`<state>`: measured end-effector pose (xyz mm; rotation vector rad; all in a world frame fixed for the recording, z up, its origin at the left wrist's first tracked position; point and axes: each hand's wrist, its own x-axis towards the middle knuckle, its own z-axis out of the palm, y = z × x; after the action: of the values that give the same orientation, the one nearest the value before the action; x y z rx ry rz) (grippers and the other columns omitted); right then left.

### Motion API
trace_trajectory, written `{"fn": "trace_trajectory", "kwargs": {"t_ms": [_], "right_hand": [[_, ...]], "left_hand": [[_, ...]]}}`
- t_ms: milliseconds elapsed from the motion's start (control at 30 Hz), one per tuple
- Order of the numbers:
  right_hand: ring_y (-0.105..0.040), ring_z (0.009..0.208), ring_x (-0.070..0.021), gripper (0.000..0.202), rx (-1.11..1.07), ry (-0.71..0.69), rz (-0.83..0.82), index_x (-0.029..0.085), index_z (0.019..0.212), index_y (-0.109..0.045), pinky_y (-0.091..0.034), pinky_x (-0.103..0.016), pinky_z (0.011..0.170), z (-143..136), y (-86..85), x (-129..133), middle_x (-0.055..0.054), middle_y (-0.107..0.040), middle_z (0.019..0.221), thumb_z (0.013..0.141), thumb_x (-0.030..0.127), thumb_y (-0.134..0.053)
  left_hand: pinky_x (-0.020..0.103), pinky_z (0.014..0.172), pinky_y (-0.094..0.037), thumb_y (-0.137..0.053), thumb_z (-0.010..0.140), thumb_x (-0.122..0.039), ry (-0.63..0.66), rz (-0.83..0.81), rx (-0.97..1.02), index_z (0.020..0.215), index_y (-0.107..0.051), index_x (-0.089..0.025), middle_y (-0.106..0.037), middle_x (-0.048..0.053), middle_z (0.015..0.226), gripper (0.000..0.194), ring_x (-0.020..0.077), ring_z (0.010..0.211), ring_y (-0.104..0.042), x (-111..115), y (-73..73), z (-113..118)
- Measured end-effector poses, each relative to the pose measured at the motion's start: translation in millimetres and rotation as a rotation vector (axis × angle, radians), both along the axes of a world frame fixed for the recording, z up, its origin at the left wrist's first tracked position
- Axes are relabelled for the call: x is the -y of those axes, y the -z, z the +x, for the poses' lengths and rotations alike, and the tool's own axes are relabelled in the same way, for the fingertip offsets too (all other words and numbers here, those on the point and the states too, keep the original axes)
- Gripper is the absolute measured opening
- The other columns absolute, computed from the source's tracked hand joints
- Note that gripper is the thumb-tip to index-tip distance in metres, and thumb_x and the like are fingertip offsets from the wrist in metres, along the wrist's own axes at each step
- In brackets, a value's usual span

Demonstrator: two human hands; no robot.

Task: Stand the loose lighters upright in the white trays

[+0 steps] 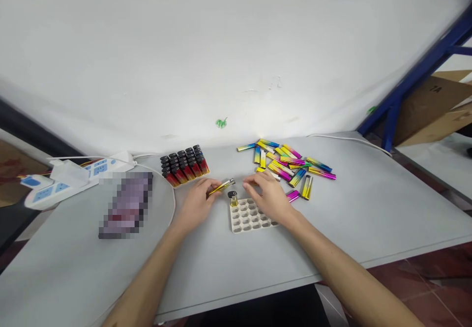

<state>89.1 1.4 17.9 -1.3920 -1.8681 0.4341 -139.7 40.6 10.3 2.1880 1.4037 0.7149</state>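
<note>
My left hand (196,203) is closed on a shiny gold metallic casing (221,187), which points right toward my other hand. My right hand (268,194) is bent with its fingertips drawn together, above the far right part of a pale tray (236,229) with rows of holes; anything between those fingertips is too small to make out. One black-capped piece with a yellowish body (233,198) stands upright in the tray's far left corner. Part of the tray is hidden under my right hand. Beyond that hand lies a loose pile of multicoloured metallic casings (285,162).
Several black-capped red and yellow pieces (184,165) stand in rows at back left. A power strip (79,177), a white cable (174,206) and a pixelated item (127,204) lie farther left. A white wall (221,71) backs the grey table (228,273). Cardboard boxes (431,105) stand right.
</note>
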Motion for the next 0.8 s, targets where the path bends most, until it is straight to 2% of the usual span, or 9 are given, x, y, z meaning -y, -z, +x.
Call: {"fn": "trace_trajectory", "kwargs": {"t_ms": [100, 233, 367, 467, 533, 600, 667, 733, 800], "right_hand": [[-0.056, 0.099, -0.0261, 0.020, 0.015, -0.035, 0.019, 0.023, 0.109, -0.067, -0.046, -0.041, 0.088, 0.0, 2.1, -1.7, -0.007, -0.071, 0.098, 0.093, 0.034, -0.063], [-0.059, 0.095, -0.0235, 0.011, -0.089, -0.077, 0.014, 0.023, 0.099, -0.068, -0.047, -0.039, 0.086, -0.3, 1.8, -2.8, -0.006, -0.070, 0.095, 0.092, 0.031, -0.065], [-0.065, 0.093, -0.0202, 0.019, -0.463, 0.006, -0.128, 0.023, 0.093, -0.058, -0.050, -0.036, 0.085, 1.1, -3.3, -2.9, -0.005, -0.071, 0.099, 0.089, 0.040, -0.066], [-0.066, 0.074, -0.0161, 0.027, -0.839, 0.030, -0.231, 0.026, 0.091, -0.042, -0.052, -0.031, 0.070, 4.1, -9.6, -3.1, 0.001, -0.070, 0.083, 0.092, 0.047, -0.060], [-0.054, 0.049, -0.0115, 0.032, -1.012, 0.040, -0.266, 0.028, 0.089, -0.036, -0.043, -0.023, 0.049, 6.3, -13.8, -3.8, 0.009, -0.059, 0.063, 0.091, 0.049, -0.060], [-0.032, 0.035, -0.0069, 0.033, -1.122, 0.041, -0.326, 0.028, 0.088, -0.037, -0.024, -0.019, 0.038, 8.2, -16.9, -5.0, 0.013, -0.044, 0.053, 0.089, 0.051, -0.062], [-0.017, 0.036, -0.0052, 0.037, -1.190, 0.006, -0.426, 0.026, 0.084, -0.044, -0.012, -0.019, 0.037, 9.5, -18.2, -6.0, 0.012, -0.032, 0.050, 0.088, 0.059, -0.058], [-0.012, 0.038, -0.0051, 0.048, -1.220, -0.053, -0.535, 0.023, 0.074, -0.046, -0.010, -0.020, 0.037, 10.2, -17.6, -6.5, 0.011, -0.025, 0.049, 0.089, 0.068, -0.050], [-0.010, 0.039, -0.0052, 0.057, -1.231, -0.084, -0.589, 0.021, 0.063, -0.041, -0.009, -0.021, 0.038, 10.6, -15.9, -6.7, 0.010, -0.021, 0.048, 0.089, 0.072, -0.045]], "left_hand": [[0.032, 0.076, -0.051, -0.058, 0.089, -0.026, 0.020, -0.005, 0.118, 0.101, -0.068, -0.023, -0.069, 0.001, 0.096, 0.017, 0.0167, 0.081, -0.062, 3.7, -2.4, 9.3], [0.031, 0.079, -0.053, -0.057, 0.090, -0.026, 0.074, 0.029, 0.213, 0.099, -0.070, -0.023, -0.069, 0.002, 0.100, 0.016, 0.0163, 0.085, -0.064, 4.7, -1.1, 17.5], [0.031, 0.078, -0.054, -0.057, 0.093, -0.032, 0.004, 0.080, 0.199, 0.112, -0.068, -0.026, -0.067, 0.003, 0.112, 0.023, 0.0164, 0.087, -0.065, 2.7, 2.0, 17.2], [0.032, 0.080, -0.054, -0.053, 0.093, -0.027, 0.006, 0.079, 0.125, 0.110, -0.067, -0.025, -0.067, 0.003, 0.114, 0.022, 0.0186, 0.096, -0.064, 2.0, 1.5, 12.1], [0.035, 0.089, -0.051, -0.050, 0.092, -0.021, 0.070, 0.076, 0.074, 0.106, -0.067, -0.025, -0.068, 0.003, 0.111, 0.023, 0.0200, 0.106, -0.061, 3.0, -1.2, 7.9], [0.039, 0.099, -0.047, -0.050, 0.090, -0.018, 0.146, 0.061, 0.038, 0.106, -0.067, -0.025, -0.068, 0.002, 0.110, 0.025, 0.0206, 0.112, -0.059, 5.4, -5.6, 4.4], [0.041, 0.104, -0.043, -0.049, 0.091, -0.020, 0.213, 0.025, 0.007, 0.111, -0.065, -0.025, -0.067, 0.002, 0.112, 0.026, 0.0212, 0.114, -0.056, 8.3, -10.5, 2.4], [0.042, 0.105, -0.041, -0.051, 0.094, -0.027, 0.272, -0.008, -0.031, 0.117, -0.063, -0.025, -0.066, 0.003, 0.116, 0.026, 0.0223, 0.116, -0.054, 10.7, -14.0, 1.8], [0.043, 0.104, -0.039, -0.054, 0.094, -0.037, 0.315, -0.027, -0.071, 0.120, -0.061, -0.025, -0.064, 0.004, 0.118, 0.029, 0.0235, 0.116, -0.052, 11.7, -15.0, 2.4]]}}
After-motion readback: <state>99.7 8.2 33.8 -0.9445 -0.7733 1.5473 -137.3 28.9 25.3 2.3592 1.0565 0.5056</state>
